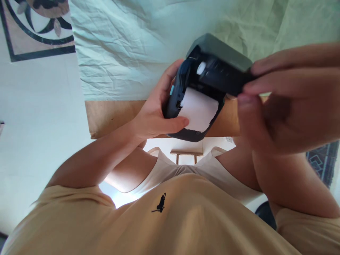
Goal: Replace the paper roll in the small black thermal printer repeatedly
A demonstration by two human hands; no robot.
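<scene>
A: Printer (209, 85), lid open, paper roll (198, 109) seated; left hand (156, 109) cups its side, thumb on roll.
B: Right hand (278, 102) pinches the lid edge. Closing likely next, paper kept straight.

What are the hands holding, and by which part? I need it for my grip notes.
A small dark printer, lid open, paper roll inside. The left hand grips the body's side; the right hand pinches the edge of the open lid.
</scene>
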